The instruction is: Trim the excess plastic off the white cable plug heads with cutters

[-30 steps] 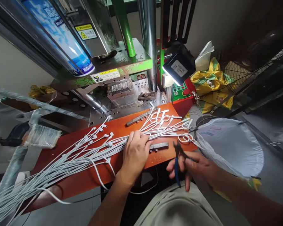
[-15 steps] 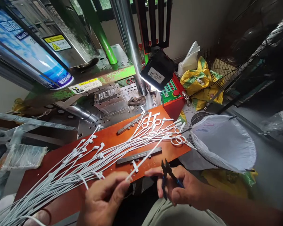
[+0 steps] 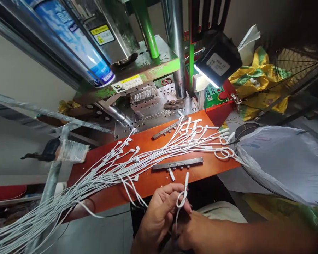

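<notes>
Two bare hands, our left hand (image 3: pixel 160 210) and our right hand (image 3: pixel 194 229), meet low in the view. The left hand pinches a white cable (image 3: pixel 176 218) at a small loop (image 3: pixel 181 200), with a white connector (image 3: pixel 187 179) pointing up above the fingertips. Of the right hand, just beside it, we see mostly the back; we cannot tell what it grips. The cable runs down from the loop toward that hand. A hard pull there, we judge, could tighten the loop into a kink; a slack pinch could let the connector twist or slip.

Just beyond lies the orange-brown surface (image 3: pixel 217 166). Near its front edge rests a small white piece (image 3: pixel 171 175), beside a dark metal bar (image 3: pixel 177 163); a stray knuckle could sweep it to the floor.

Farther back, a bundle of white cables (image 3: pixel 82 187) crosses the surface and runs out past its left end, where we think its weight could drag the rest. At the right, looped ends (image 3: pixel 225 152) overlap near a pale bag (image 3: pixel 275 155); lifted carelessly, one might snag its neighbours.
</notes>
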`<action>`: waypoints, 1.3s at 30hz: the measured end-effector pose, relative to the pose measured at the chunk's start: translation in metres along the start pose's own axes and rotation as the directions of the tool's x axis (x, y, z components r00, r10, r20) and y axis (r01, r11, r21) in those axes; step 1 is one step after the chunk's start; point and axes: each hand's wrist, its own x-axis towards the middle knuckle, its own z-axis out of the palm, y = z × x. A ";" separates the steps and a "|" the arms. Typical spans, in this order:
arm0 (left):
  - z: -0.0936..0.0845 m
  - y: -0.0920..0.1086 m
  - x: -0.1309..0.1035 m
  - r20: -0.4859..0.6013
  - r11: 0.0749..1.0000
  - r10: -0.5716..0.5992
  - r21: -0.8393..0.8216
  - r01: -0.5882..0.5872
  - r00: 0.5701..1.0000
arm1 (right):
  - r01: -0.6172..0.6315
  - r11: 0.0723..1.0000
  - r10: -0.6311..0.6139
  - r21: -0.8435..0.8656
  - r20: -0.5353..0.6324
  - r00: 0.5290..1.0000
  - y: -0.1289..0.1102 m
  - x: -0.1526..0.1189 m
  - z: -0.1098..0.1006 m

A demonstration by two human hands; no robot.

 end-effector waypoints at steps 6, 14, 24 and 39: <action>0.007 -0.014 0.006 -0.226 0.966 0.241 -0.036 -0.256 0.944 | -0.131 0.986 0.152 0.103 -0.230 0.961 -0.008 -0.035 -0.029; 0.008 -0.032 0.000 -0.238 0.906 0.415 0.199 -0.374 0.878 | -0.033 0.988 0.123 0.151 -0.637 0.761 -0.002 -0.022 -0.045; 0.000 -0.020 -0.009 -0.084 0.973 0.228 -0.023 -0.231 0.970 | 0.004 0.926 0.209 0.378 -0.518 0.829 -0.003 -0.016 -0.056; -0.012 -0.034 -0.018 -0.067 0.751 0.574 0.440 -0.492 0.816 | -0.089 0.668 0.601 0.739 -0.465 0.650 -0.008 -0.019 -0.048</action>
